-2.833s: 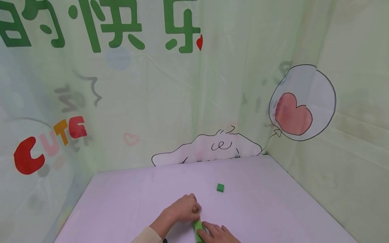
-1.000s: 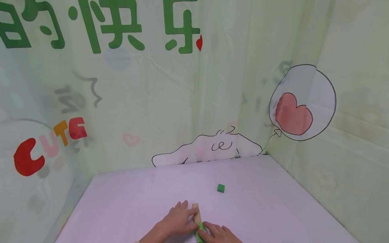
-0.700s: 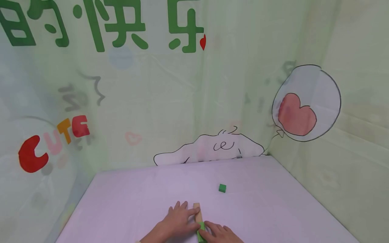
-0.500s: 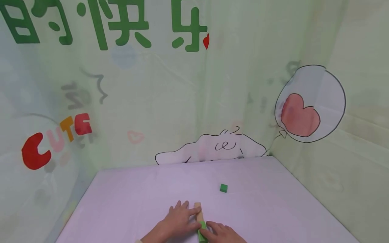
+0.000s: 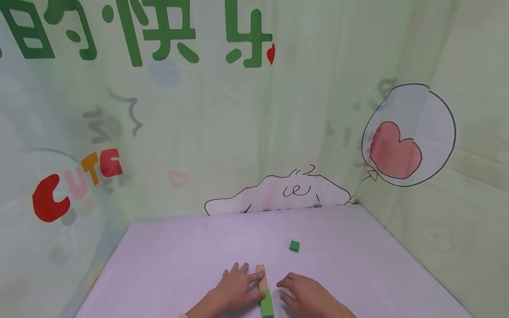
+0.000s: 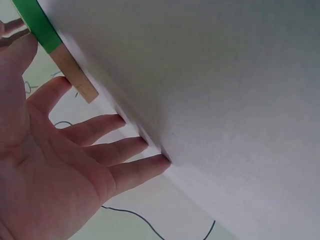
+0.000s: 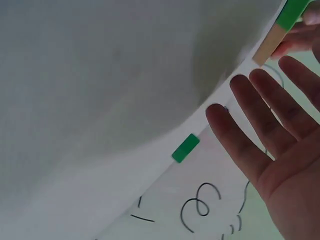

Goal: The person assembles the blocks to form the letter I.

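Two wooden blocks lie end to end in a line on the table: a plain wood block (image 5: pixel 261 274) at the far end and a light green block (image 5: pixel 267 304) nearer me. My left hand (image 5: pixel 236 287) lies along their left side. Its index fingertip touches the plain block and its thumb the green one, while the other fingers spread straight onto the tabletop, as the left wrist view shows. Just right of the line, apart from it, is my right hand (image 5: pixel 308 293), fingers loosely bent and nothing in them.
A small dark green block (image 5: pixel 294 246) sits farther back on the lilac tabletop (image 5: pixel 179 256), right of the line. Printed cloth walls (image 5: pixel 222 132) close off the back and both sides.
The left hand let go at the plain block's far end and flattened beside the line. Over the last half second, the right hand came off the green block and moved right.
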`<move>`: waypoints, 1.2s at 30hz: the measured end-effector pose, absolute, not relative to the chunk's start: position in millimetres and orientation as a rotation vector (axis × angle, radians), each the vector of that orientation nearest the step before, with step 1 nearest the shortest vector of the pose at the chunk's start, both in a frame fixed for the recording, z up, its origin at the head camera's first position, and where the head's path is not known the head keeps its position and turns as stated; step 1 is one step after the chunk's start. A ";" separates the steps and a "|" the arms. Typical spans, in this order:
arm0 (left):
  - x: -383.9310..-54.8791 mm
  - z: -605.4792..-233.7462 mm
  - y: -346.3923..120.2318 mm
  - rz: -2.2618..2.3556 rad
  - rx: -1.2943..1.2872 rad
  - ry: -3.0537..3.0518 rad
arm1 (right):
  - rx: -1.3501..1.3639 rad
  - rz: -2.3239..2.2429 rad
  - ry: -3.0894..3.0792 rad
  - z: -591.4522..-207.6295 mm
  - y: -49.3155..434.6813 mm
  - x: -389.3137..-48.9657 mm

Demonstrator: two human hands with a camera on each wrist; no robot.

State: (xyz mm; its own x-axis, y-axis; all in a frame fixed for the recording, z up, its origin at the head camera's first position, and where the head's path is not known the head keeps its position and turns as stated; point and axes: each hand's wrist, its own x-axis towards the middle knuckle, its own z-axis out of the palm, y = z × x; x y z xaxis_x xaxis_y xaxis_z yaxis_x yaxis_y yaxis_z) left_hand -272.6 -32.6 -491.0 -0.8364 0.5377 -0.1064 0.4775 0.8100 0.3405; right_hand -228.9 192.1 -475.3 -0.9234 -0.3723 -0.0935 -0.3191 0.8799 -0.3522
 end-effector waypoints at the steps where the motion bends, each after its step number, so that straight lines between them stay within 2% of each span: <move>1: -273.0 -491.5 -32.4 0.443 0.786 2.799 | -0.560 -0.464 2.936 -476.1 193.9 -233.5; 6: -274.5 -496.2 -32.5 0.394 0.761 2.825 | -0.596 -0.384 3.131 -479.6 200.9 -253.5; 21: -274.5 -503.3 -36.5 0.419 0.757 2.830 | -0.415 -0.278 3.475 -490.0 207.1 -299.4; 36: -273.7 -508.0 -37.5 0.384 0.837 2.869 | -0.154 -0.319 3.379 -493.2 211.8 -332.4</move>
